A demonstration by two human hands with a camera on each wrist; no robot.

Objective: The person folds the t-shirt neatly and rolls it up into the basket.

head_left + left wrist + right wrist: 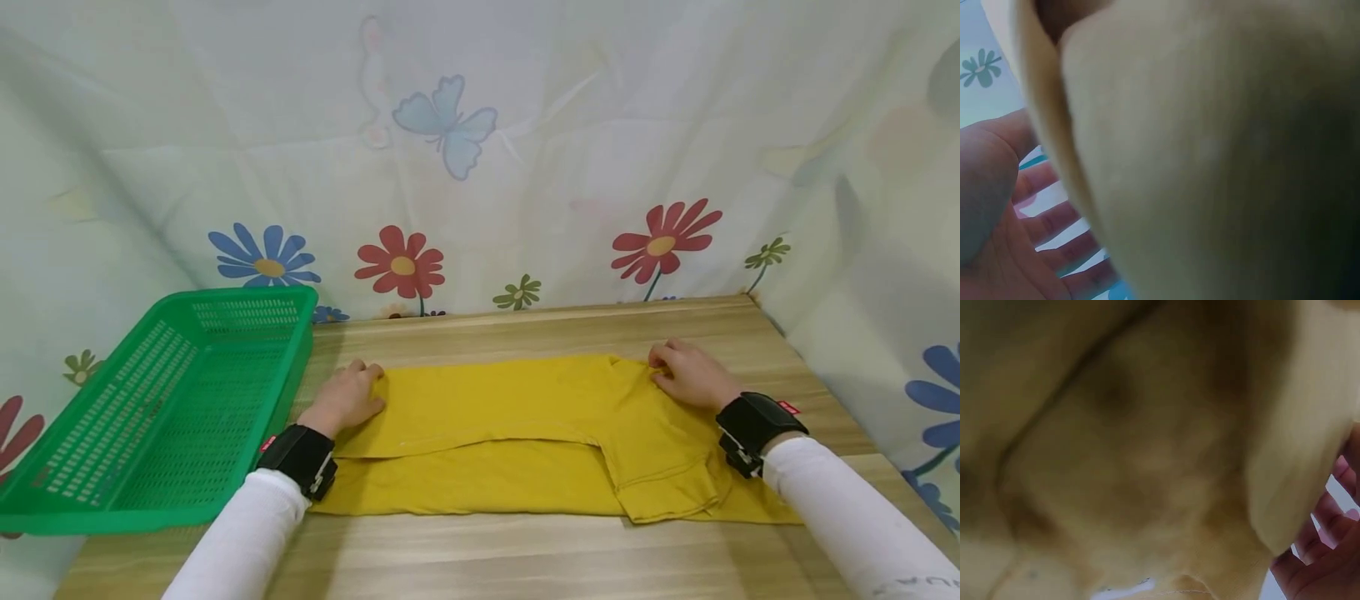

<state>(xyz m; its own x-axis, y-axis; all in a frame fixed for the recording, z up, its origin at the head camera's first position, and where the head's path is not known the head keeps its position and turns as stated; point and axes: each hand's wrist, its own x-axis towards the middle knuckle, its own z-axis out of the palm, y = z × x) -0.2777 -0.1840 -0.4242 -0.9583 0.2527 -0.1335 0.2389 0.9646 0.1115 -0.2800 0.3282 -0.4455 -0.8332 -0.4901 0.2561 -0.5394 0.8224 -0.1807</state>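
Note:
A yellow short-sleeved T-shirt (495, 400) lies on the table, folded over lengthwise, its sleeve (667, 492) turned toward the near right. At the shirt's far left corner, my left hand (348, 396) pinches the cloth. My right hand (693, 375) grips the far edge on the right, near the shoulder. Blurred yellow cloth (1197, 156) fills most of the left wrist view and covers the fingertips there. In the right wrist view, cloth (1147, 456) also hangs close to the lens, with several fingers showing at the right edge.
A green plastic basket (300, 350) with slotted walls stands left of the shirt, beside my left forearm. The wood-grain table (465, 554) meets a flower-printed curtain (525, 192) at its back and sides. Black straps (757, 425) wrap both wrists.

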